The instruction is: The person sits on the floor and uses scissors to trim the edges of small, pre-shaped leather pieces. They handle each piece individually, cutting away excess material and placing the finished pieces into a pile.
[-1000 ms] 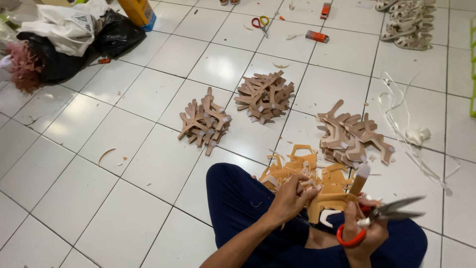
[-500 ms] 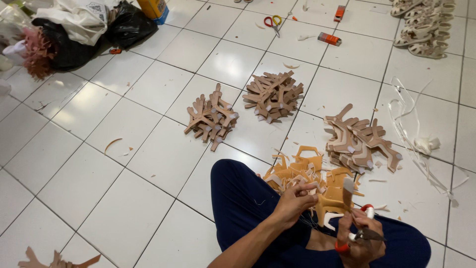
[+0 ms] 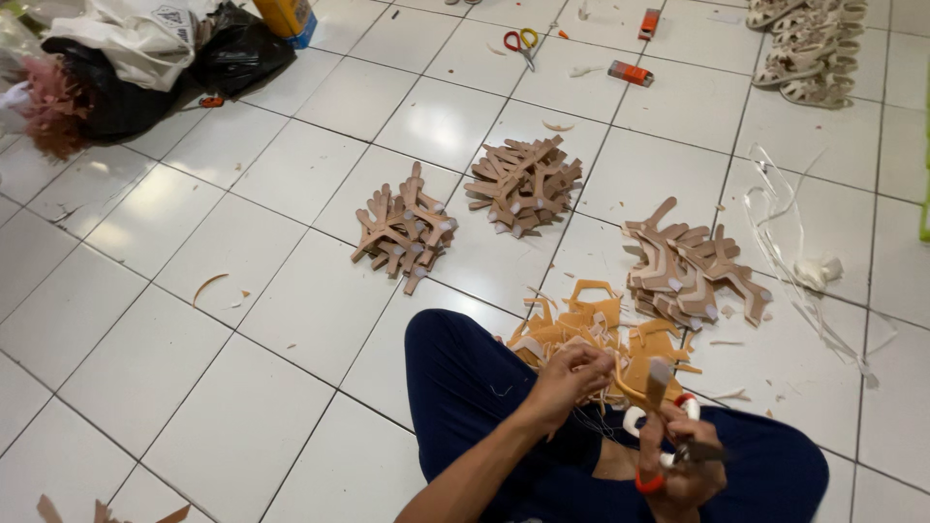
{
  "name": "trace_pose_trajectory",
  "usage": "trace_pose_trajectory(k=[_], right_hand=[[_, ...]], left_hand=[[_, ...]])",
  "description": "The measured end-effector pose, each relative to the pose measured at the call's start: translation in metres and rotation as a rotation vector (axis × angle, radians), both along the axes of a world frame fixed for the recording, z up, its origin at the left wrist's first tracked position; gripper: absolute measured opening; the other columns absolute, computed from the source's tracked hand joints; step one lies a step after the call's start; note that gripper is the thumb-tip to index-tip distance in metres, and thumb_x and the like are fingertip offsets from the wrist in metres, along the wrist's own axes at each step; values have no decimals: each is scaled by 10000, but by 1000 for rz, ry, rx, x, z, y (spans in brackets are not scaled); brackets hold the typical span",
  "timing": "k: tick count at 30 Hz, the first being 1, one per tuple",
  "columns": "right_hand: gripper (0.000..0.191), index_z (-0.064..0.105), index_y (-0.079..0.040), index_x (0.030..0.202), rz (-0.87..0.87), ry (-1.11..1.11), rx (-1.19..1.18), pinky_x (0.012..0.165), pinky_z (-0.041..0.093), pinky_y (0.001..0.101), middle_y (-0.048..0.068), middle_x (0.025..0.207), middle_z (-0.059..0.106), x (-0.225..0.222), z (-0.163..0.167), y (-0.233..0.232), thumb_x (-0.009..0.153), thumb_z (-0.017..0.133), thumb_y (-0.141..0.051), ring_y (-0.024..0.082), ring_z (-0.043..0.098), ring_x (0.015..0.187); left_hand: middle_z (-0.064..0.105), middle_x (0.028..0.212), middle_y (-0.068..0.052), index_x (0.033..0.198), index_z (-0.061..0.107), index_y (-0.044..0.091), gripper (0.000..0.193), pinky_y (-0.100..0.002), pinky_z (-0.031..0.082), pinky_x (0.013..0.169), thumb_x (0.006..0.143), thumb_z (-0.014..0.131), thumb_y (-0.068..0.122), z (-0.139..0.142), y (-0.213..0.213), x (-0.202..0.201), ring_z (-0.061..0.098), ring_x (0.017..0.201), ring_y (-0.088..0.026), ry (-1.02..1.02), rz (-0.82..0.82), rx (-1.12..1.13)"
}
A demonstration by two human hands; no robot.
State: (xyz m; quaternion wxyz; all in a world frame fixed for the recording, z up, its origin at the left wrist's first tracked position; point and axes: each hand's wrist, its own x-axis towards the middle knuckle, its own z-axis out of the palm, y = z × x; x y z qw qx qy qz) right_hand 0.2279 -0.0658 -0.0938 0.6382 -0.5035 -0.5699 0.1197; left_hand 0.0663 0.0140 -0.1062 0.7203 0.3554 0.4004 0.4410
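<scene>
Sitting on the tiled floor (image 3: pixel 145 378): a person in dark trousers, both hands working over the lap.
Right hand (image 3: pixel 683 465): closed through the red-and-white handles of scissors (image 3: pixel 668 441).
Left hand (image 3: pixel 572 378): fingers pinched on a tan strap piece (image 3: pixel 644 373), holding it just above the lap, touching the orange pile.
Handling, by my judgement: the strap piece looks thin, light and bendy, likely to flop; best pinched close to the cut line, where the left hand has it.
Orange pile (image 3: pixel 581 324): one heap of cut pieces, right at the knee.
Brown piles beyond the orange pile: three, left (image 3: pixel 402 228), middle (image 3: pixel 523 182), right (image 3: pixel 683 266).
White trimmings (image 3: pixel 804 266): right of the orange pile.
Far from the orange pile: one spare pair of scissors (image 3: pixel 520 41), two orange cutters (image 3: pixel 630 73), stacked pale sandals (image 3: pixel 804 48), bags (image 3: pixel 145 48).
</scene>
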Motion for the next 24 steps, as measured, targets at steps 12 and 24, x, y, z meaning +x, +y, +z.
trace_pose_trajectory(k=[12, 24], right_hand=[[388, 655, 6, 1066, 288, 277, -582, 517, 484, 216, 65, 817, 738, 6, 33, -32, 931, 690, -356, 70, 613, 606], [776, 706, 63, 978, 903, 478, -846, 436, 521, 225, 68, 677, 640, -8, 57, -34, 927, 527, -691, 78, 586, 469]], left_hand=[[749, 1004, -73, 1082, 722, -14, 127, -236, 600, 826, 978, 694, 54, 65, -6, -57, 715, 916, -115, 253, 245, 461], [754, 982, -50, 1051, 735, 14, 156, -225, 570, 767, 970, 715, 146, 75, -22, -67, 696, 870, -96, 248, 130, 401]])
